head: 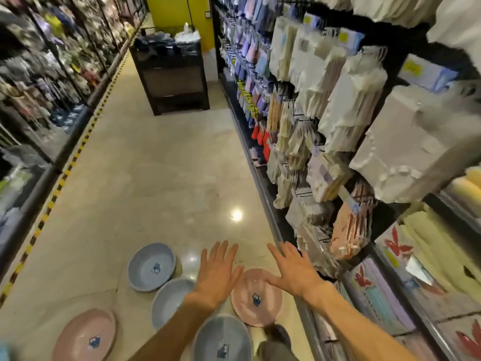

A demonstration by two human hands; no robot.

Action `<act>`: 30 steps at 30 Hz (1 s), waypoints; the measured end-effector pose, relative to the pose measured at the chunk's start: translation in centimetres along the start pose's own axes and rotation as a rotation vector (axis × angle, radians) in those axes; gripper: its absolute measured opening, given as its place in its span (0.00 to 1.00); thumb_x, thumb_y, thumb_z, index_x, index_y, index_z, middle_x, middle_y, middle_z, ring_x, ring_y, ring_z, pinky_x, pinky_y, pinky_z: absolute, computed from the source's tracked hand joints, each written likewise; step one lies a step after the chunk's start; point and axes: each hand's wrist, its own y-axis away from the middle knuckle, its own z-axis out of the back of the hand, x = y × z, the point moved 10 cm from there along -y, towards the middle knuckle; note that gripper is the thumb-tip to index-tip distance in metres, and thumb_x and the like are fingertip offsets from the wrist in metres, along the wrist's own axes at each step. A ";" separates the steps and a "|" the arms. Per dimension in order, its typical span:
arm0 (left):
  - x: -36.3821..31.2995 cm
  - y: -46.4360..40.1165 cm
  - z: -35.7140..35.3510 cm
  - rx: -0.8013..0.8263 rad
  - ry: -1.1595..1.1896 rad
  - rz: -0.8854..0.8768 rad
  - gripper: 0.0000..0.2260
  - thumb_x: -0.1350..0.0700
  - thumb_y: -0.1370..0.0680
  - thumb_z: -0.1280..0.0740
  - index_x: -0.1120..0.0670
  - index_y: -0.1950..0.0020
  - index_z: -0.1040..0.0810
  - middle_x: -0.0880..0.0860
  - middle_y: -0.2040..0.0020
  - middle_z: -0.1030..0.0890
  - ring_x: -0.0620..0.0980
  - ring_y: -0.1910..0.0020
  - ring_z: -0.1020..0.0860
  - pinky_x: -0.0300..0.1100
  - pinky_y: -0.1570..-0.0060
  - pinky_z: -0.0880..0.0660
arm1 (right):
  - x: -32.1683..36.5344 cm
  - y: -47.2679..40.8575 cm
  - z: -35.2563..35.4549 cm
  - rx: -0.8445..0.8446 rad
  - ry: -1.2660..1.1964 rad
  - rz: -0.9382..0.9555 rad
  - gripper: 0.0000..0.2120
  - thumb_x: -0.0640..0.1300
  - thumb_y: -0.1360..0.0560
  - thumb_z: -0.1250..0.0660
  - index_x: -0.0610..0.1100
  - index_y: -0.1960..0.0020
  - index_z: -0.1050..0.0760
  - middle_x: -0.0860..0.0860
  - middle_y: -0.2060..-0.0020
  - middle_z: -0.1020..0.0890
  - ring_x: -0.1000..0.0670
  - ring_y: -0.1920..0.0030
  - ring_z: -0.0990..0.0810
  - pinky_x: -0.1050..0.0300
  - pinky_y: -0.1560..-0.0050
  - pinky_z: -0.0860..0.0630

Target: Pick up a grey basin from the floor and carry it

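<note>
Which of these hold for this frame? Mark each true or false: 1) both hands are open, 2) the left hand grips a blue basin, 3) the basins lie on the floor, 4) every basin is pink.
1) True: the left hand and right hand have straight, spread fingers and hold nothing.
2) False: it hangs above the floor beside the pink basin, gripping nothing.
3) True.
4) False: a blue basin lies to the left, with other blue ones near.

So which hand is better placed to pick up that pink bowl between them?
Probably the right hand: its thumb lies over the pink bowl rim. The left hand hovers just beside it.
</note>
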 end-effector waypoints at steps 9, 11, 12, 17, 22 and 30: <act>2.6 -10.3 7.2 -0.117 0.044 0.189 0.35 0.35 0.22 0.55 0.50 0.23 0.30 0.56 0.23 0.29 0.59 0.25 0.29 0.64 0.29 0.34 | -1.5 -13.0 10.0 -0.033 0.141 0.191 0.43 0.68 0.21 0.41 0.53 0.15 0.56 0.46 0.16 0.48 0.42 0.16 0.53 0.36 0.20 0.53; 4.2 -12.2 8.0 -0.116 0.081 0.228 0.28 0.39 0.21 0.46 0.51 0.30 0.21 0.57 0.31 0.21 0.60 0.33 0.21 0.65 0.39 0.24 | -0.8 -15.7 11.9 -0.038 0.151 0.211 0.43 0.69 0.21 0.41 0.53 0.15 0.56 0.46 0.16 0.48 0.43 0.16 0.54 0.36 0.19 0.53; 5.1 -13.2 8.0 -0.109 0.087 0.251 0.27 0.39 0.20 0.46 0.51 0.30 0.21 0.57 0.31 0.20 0.60 0.34 0.20 0.65 0.40 0.23 | -0.5 -17.1 12.4 -0.042 0.154 0.222 0.43 0.69 0.21 0.42 0.53 0.15 0.56 0.47 0.16 0.49 0.43 0.16 0.54 0.36 0.19 0.53; 9.6 -19.4 8.0 -0.111 0.078 0.320 0.30 0.36 0.18 0.52 0.49 0.27 0.24 0.56 0.28 0.23 0.59 0.29 0.24 0.64 0.36 0.27 | 0.7 -25.0 13.9 -0.052 0.182 0.255 0.44 0.71 0.22 0.44 0.53 0.15 0.56 0.46 0.16 0.49 0.43 0.16 0.53 0.35 0.19 0.53; 15.8 -30.0 9.2 -0.136 0.070 0.270 0.33 0.35 0.17 0.60 0.48 0.26 0.25 0.55 0.27 0.24 0.59 0.28 0.25 0.63 0.34 0.29 | 2.8 -36.2 16.8 -0.028 0.192 0.237 0.45 0.75 0.25 0.51 0.54 0.15 0.57 0.46 0.15 0.51 0.43 0.16 0.54 0.36 0.19 0.54; 34.3 -42.7 17.5 -0.113 0.124 0.332 0.33 0.37 0.16 0.60 0.48 0.31 0.20 0.53 0.34 0.18 0.55 0.36 0.19 0.58 0.41 0.22 | 16.0 -56.1 24.7 0.049 0.262 0.298 0.42 0.72 0.21 0.48 0.54 0.15 0.57 0.46 0.15 0.51 0.42 0.16 0.55 0.38 0.19 0.55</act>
